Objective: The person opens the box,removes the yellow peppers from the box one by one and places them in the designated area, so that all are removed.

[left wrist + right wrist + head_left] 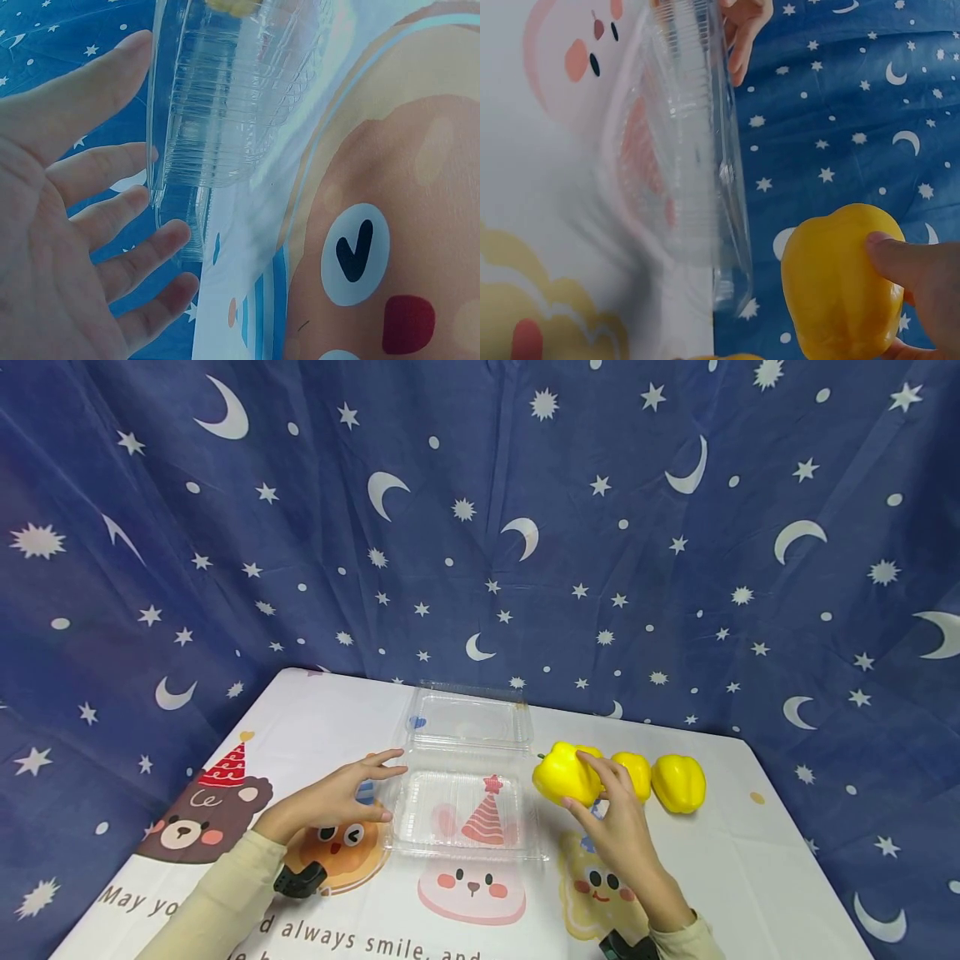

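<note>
A yellow bell pepper (564, 774) is gripped between the thumb and fingers of my right hand (617, 814), held up just right of a clear plastic clamshell box (420, 814). The same pepper (840, 285) fills the lower right of the right wrist view, the thumb (892, 259) pressed on its side. The box lies open, its lid (472, 720) folded back toward the curtain. At the box's left edge is my left hand (348, 793), fingers spread and fingertips right at the rim. In the left wrist view that hand (82, 217) holds nothing.
Two more yellow bell peppers (678, 783) sit on the table to the right, one partly behind my right hand. A white tablecloth (735, 868) with printed cartoon animals covers the table. Behind it hangs a blue curtain (480, 568) with moons and stars.
</note>
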`<state>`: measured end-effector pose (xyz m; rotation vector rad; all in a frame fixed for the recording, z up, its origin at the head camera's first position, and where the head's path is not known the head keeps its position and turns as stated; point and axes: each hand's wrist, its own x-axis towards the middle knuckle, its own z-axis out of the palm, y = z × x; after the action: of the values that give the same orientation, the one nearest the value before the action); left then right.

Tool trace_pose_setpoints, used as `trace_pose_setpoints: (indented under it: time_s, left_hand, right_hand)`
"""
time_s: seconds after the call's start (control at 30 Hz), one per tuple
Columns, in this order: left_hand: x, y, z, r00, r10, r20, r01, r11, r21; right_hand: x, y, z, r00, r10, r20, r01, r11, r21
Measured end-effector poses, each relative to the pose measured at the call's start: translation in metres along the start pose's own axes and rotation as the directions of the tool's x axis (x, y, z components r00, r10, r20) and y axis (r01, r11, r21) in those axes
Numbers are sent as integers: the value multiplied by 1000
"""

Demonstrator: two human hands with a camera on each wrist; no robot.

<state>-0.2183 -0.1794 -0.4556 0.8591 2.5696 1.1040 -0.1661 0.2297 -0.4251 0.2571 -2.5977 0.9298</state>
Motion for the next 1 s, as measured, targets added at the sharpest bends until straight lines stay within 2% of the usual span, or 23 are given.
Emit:
trace_pose_setpoints:
  time_s: [0.3,0.47,0.87,1.0]
  left_hand:
    - [1,-1,1,1000,-9,1,9,1000,3]
    - [0,0,1,1000,-15,-1,15,1000,7]
    - [0,0,1,1000,-9,-7,9,1000,9]
    - [0,0,1,1000,-7,-7,7,1000,9]
  right_hand:
    - [-5,15,-7,1000,20,-11,-20,1000,3]
    - [-6,21,-12,999,27,-40,-29,999,-46]
    - [-9,34,-21,990,126,-62,-130,989,-64]
    - [-9,40,-24,987,128,-97,-134,989,-61]
